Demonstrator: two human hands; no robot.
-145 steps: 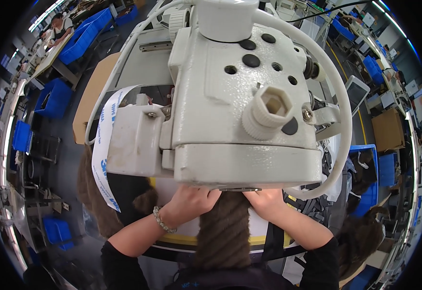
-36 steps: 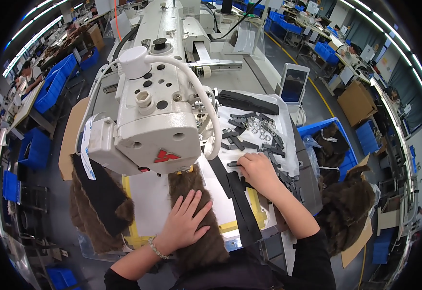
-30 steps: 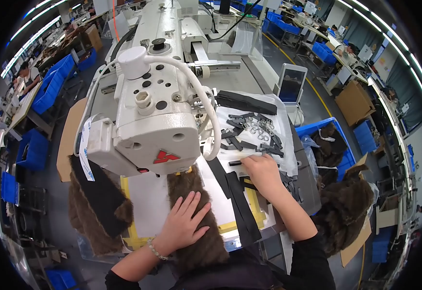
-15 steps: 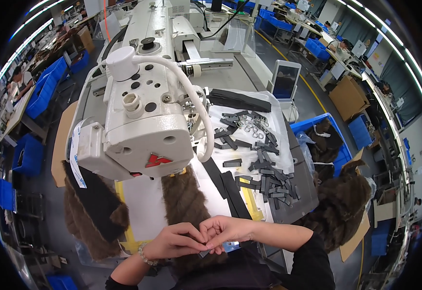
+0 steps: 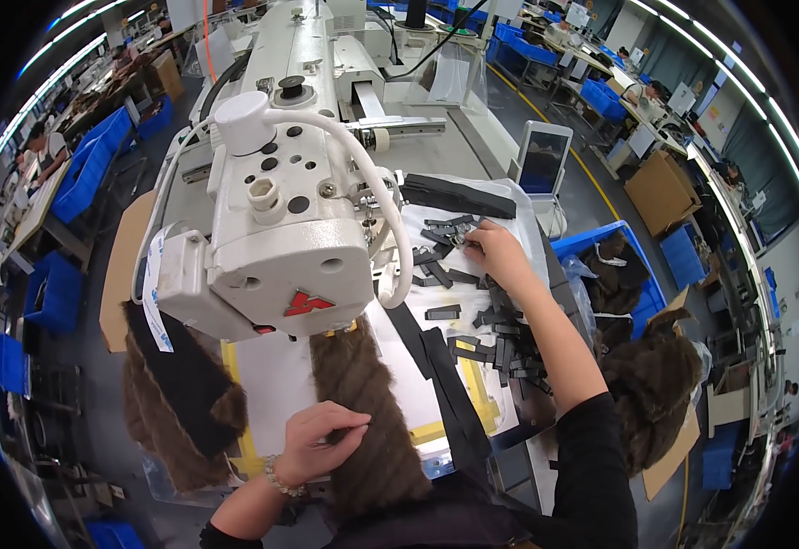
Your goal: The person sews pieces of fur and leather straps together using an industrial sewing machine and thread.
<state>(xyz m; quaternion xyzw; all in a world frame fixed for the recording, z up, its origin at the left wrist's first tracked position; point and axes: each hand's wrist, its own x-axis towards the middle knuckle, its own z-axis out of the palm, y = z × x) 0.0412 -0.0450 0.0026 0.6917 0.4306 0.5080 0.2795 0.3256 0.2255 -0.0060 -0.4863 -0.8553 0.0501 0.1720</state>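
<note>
Okay, looking at a bare right hand (image 5: 495, 249) stretched well out in front, fingers bent down and bunched over a small heap of shiny silver metal rings (image 5: 461, 235). Lying right at the fingertips and a touch to their left, partly hidden by them. Can't tell if pinching a ring or just touching the heap. Too small and too covered to read a long axis off any one ring, too. Scattered around that hand: short, flat, dark grey strap pieces (image 5: 442, 313), pointing every which way, resting with the rings on a wrinkled white sheet (image 5: 525, 216). Just beyond the same hand, a bundle of long black fabric strips (image 5: 459, 196), lying crosswise.

Now for the bare left hand (image 5: 320, 443): way back from there and off to the left, so definitely not the nearer one for the rings. Curled, thumb closed toward the index finger, with a small dark piece (image 5: 335, 436) showing in between, apparently gripped. Hard to make out its shape. Right below that hand and out to its right, a long strip of brown fur (image 5: 363, 380), long axis going out to under the big white sewing machine head (image 5: 280, 252), far end leaning left. Can't say for sure if touching the fur.
</note>
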